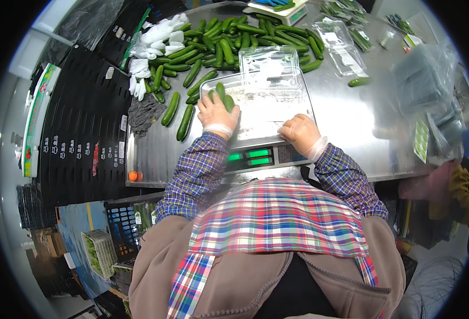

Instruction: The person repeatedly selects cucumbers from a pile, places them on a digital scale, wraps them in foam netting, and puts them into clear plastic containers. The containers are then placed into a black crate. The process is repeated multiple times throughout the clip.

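My left hand (217,113), in a thin clear glove, is closed around a few small green cucumbers (221,91) at the left edge of the scale's platform (298,109). Curled in, my right hand (301,134) lies at the platform's near right part; whatever its fingers hold, if anything, is hidden. A clear plastic box (269,63) sits across the far part of the scale. Green digits glow on the scale's display (251,157) at the near side. Two loose cucumbers (185,123) lie on the steel table left of my left hand.
A big heap of cucumbers (229,42) covers the table's far side. White gloves (157,40) and a grey rag (145,112) lie left of it. Stacked black crates (83,127) stand at the left. Clear packages (341,48) and bagged plastic boxes (423,74) are on the right.
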`<state>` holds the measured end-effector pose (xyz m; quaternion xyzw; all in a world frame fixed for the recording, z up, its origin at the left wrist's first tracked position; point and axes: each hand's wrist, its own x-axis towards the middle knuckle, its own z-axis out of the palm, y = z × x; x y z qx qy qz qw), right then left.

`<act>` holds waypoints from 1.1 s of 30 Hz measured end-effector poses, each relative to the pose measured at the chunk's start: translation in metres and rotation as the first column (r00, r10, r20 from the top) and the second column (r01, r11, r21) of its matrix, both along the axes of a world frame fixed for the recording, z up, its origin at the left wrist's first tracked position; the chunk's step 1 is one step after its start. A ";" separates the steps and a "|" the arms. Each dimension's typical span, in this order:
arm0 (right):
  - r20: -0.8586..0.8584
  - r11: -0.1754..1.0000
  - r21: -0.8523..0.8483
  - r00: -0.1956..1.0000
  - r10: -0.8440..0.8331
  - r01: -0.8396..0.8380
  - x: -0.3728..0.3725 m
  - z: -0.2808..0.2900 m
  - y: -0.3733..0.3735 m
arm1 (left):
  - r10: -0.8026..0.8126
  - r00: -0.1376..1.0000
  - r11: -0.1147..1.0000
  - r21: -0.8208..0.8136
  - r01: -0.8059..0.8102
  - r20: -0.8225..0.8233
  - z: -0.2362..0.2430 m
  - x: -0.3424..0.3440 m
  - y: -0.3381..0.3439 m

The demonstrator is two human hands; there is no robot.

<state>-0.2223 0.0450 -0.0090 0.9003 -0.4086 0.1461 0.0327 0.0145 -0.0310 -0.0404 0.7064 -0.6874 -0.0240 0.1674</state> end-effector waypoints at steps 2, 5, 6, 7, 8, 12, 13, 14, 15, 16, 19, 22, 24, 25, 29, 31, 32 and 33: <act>0.057 1.000 -0.024 0.998 0.022 -0.021 0.006 -0.001 -0.004 | -0.097 0.991 0.995 -0.035 0.095 -0.090 -0.003 0.010 0.001; 0.109 0.996 0.083 0.994 0.027 -0.036 0.007 0.005 -0.005 | -0.225 0.936 0.952 -0.266 0.152 -0.271 -0.013 0.038 -0.012; 0.145 0.995 0.086 0.989 0.041 -0.054 0.011 0.011 -0.001 | -0.261 0.915 0.915 -0.382 0.132 -0.307 -0.017 0.059 -0.019; 0.186 0.991 0.103 0.980 0.068 -0.088 0.010 0.017 -0.002 | -0.276 0.905 0.878 -0.468 0.100 -0.324 -0.022 0.079 -0.032; 0.252 0.984 0.145 0.966 0.063 -0.102 0.012 0.024 0.000 | -0.196 0.941 0.885 -0.463 0.048 -0.277 -0.029 0.103 -0.047; 0.385 0.993 0.115 0.920 -0.069 0.027 0.016 0.047 0.009 | -0.046 0.957 0.926 -0.372 -0.067 -0.287 -0.055 0.214 -0.112; 0.394 0.992 0.086 0.911 -0.119 0.092 0.022 0.053 0.023 | 0.097 0.949 0.946 -0.268 -0.181 -0.299 -0.059 0.239 -0.123; 0.426 0.991 0.056 0.894 -0.135 0.123 0.021 0.051 0.023 | 0.233 0.930 0.952 -0.129 -0.278 -0.284 -0.063 0.258 -0.138; 0.424 0.974 0.124 0.877 -0.225 0.189 0.022 0.053 0.026 | 0.315 0.910 0.940 -0.042 -0.338 -0.268 -0.065 0.273 -0.152; 0.432 0.965 0.148 0.863 -0.260 0.216 0.021 0.054 0.028 | 0.343 0.923 0.932 -0.060 -0.357 -0.173 -0.067 0.283 -0.164; 0.404 0.929 0.237 0.840 -0.361 0.285 0.020 0.057 0.029 | 0.411 0.907 0.912 -0.022 -0.411 0.097 -0.072 0.296 -0.192; 0.339 0.904 0.271 0.846 -0.411 0.331 0.023 0.071 0.029 | 0.414 0.864 0.894 0.048 -0.445 0.286 -0.074 0.297 -0.218; 0.310 0.902 0.225 0.851 -0.424 0.368 0.026 0.080 0.027 | 0.422 0.853 0.894 0.013 -0.447 0.308 -0.072 0.299 -0.234; 0.313 0.907 0.176 0.852 -0.420 0.382 0.027 0.084 0.026 | 0.428 0.848 0.894 -0.013 -0.447 0.314 -0.069 0.299 -0.242; 0.396 0.904 0.125 0.815 -0.423 0.408 0.028 0.093 0.029 | 0.294 0.954 0.807 -0.522 -0.277 -0.051 -0.039 0.288 -0.242; 0.484 0.895 0.213 0.753 -0.445 0.392 0.031 0.093 0.031 | 0.057 0.744 0.886 -0.310 -0.345 -0.666 -0.005 0.273 -0.225; 0.536 0.888 0.273 0.708 -0.460 0.371 0.034 0.093 0.031 | 0.039 0.461 0.937 -0.128 -0.326 -0.886 0.018 0.262 -0.214; 0.578 0.876 0.323 0.658 -0.483 0.359 0.036 0.091 0.029 | -0.128 0.455 0.949 -0.242 -0.201 -0.881 0.037 0.246 -0.193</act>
